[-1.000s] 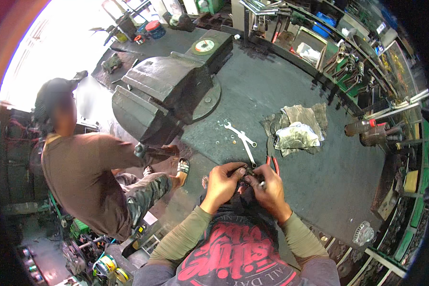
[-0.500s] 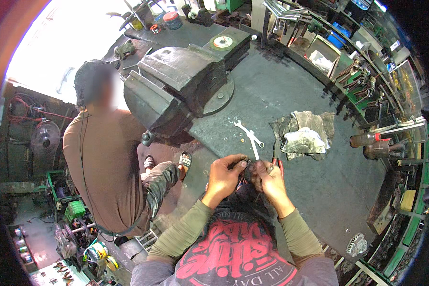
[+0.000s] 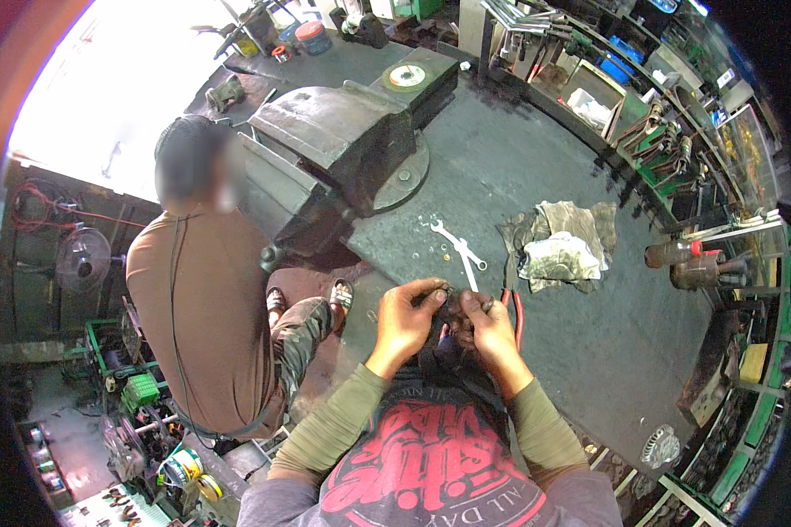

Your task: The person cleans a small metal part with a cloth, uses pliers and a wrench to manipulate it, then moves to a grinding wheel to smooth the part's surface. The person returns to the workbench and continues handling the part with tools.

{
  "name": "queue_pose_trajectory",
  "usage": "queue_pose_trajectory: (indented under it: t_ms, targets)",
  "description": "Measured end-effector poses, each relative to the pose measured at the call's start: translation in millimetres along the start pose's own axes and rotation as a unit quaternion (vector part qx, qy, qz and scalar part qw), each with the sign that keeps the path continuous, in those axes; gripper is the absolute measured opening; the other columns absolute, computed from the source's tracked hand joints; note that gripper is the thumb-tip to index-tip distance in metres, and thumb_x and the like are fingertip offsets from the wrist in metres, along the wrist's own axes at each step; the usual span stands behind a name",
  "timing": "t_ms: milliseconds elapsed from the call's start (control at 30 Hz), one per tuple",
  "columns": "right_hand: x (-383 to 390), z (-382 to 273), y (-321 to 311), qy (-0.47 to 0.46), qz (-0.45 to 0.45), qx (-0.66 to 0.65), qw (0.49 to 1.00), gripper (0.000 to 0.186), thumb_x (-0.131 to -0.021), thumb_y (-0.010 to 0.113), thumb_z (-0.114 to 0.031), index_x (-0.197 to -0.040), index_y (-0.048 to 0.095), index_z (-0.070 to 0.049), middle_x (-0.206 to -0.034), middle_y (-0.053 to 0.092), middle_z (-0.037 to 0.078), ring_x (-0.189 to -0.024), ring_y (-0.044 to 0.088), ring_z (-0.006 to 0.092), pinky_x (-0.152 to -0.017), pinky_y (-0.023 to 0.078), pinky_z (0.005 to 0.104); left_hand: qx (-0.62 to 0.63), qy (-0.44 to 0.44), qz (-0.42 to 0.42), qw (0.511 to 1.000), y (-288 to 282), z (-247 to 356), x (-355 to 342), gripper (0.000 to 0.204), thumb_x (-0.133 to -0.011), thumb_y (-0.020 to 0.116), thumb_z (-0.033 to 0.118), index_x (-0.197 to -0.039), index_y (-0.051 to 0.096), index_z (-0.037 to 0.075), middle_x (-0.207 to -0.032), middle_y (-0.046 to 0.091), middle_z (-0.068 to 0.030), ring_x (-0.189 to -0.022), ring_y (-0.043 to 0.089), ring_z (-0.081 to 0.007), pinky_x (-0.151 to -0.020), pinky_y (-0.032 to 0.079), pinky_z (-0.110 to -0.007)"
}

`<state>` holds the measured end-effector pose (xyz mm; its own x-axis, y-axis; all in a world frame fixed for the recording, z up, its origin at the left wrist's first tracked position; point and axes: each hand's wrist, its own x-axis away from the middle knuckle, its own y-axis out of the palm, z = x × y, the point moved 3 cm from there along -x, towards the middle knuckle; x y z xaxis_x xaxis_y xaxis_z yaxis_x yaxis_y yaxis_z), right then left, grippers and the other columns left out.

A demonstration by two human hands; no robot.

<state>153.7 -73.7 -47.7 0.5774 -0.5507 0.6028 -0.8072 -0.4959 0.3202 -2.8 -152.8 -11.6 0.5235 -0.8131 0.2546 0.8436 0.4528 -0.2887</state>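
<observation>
Close to the bench edge, in front of my chest, both hands work at a small dark, greasy part (image 3: 454,309), its exact kind hidden by the fingers. My left hand (image 3: 404,318) pinches at its left side with thumb and forefinger. My right hand (image 3: 490,327) is closed around its right side. Just beyond the fingers lie crossed metal wrenches (image 3: 457,246), with a few tiny rings or nuts beside them. Red-handled pliers (image 3: 518,318) rest right beside my right hand, partly covered by it. Farther right is a pile of stained rags (image 3: 564,255).
A large bench vise (image 3: 325,140) stands at the far left, with a cutting disc (image 3: 406,76) behind it. Another person (image 3: 202,307) sits at the left. Dark bottles (image 3: 690,263) and a round finned metal part (image 3: 659,446) are on the right. Tool racks (image 3: 668,140) line the back.
My hands have shifted slightly left and more of the pliers' red handles shows. The other person's head and torso have moved a little to the right.
</observation>
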Motion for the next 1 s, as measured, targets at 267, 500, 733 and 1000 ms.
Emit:
queue_pose_trajectory:
  t_ms: [267,500,733,1000]
  targets:
    - [10,-14,20,-0.272,0.105,0.293,0.911,0.020,-0.093,0.074,0.001,-0.109,0.063,-0.003,-0.089,0.068,0.002,-0.077,0.063,0.0121,-0.067,0.053,0.0290,-0.013,-0.003,0.017,1.000,4,-6,-1,0.023,-0.094,0.073,0.011,-0.114,0.077,0.000,-0.108,0.079,-0.0145,-0.099,0.074,-0.0196,-0.092,0.055,-0.033]
    - [-7,-2,6,-0.050,-0.063,-0.141,0.987,0.023,-0.106,0.065,-0.024,-0.101,0.064,-0.002,-0.076,0.060,0.004,-0.051,0.042,0.0057,-0.044,0.034,0.0233,-0.027,0.045,0.066,0.996,5,8,1,0.022,-0.092,0.074,0.014,-0.110,0.077,0.001,-0.102,0.079,-0.0165,-0.094,0.077,-0.0241,-0.085,0.057,-0.035]
    - [3,-29,25,-0.351,0.110,0.350,0.862,0.014,-0.093,0.075,-0.003,-0.101,0.064,-0.004,-0.083,0.062,0.003,-0.071,0.057,0.0104,-0.062,0.047,0.0297,0.094,-0.023,0.030,0.995,-2,1,-4,0.026,-0.097,0.072,0.015,-0.117,0.076,-0.002,-0.102,0.080,-0.0102,-0.090,0.071,-0.0148,-0.082,0.056,-0.031]
    - [-6,-35,37,-0.269,0.041,0.110,0.956,0.015,-0.099,0.073,-0.011,-0.102,0.063,0.001,-0.087,0.063,0.008,-0.070,0.058,0.0134,-0.064,0.050,0.0366,0.202,-0.101,-0.007,0.974,-7,-19,-11,0.023,-0.102,0.068,0.015,-0.115,0.077,-0.002,-0.100,0.077,-0.0029,-0.084,0.065,-0.0090,-0.076,0.053,-0.026]
